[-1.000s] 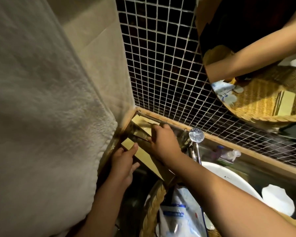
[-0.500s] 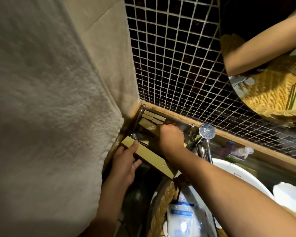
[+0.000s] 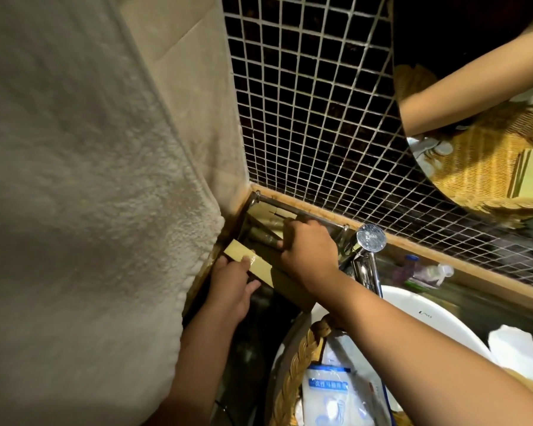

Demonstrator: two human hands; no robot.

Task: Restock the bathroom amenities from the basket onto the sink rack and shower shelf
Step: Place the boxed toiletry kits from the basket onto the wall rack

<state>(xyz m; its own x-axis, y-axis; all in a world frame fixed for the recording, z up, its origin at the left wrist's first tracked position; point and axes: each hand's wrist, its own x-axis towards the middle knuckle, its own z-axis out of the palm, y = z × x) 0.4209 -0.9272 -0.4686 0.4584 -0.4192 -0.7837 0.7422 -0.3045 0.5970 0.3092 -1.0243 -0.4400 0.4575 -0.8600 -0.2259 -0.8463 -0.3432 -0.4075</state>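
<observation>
A metal sink rack (image 3: 302,213) sits in the corner under the dark mosaic wall, with several yellow-green amenity boxes (image 3: 260,214) lying inside. My left hand (image 3: 233,287) grips the near end of a long yellow-green box (image 3: 246,259) at the rack's front edge. My right hand (image 3: 308,252) reaches into the rack with curled fingers pressing on the boxes there; what it holds is hidden under the hand. The wicker basket (image 3: 293,370) stands in the sink below my right forearm, holding white and blue plastic packets (image 3: 330,392).
A thick white towel (image 3: 83,195) hangs close on the left. A chrome tap (image 3: 368,247) rises right of the rack above the white basin (image 3: 422,318). Small bottles (image 3: 422,272) lie on the ledge. A round mirror (image 3: 486,103) hangs upper right.
My right hand has pushed deeper into the rack and settled on the boxes. My left hand keeps hold of the long box, which stays at the rack's front.
</observation>
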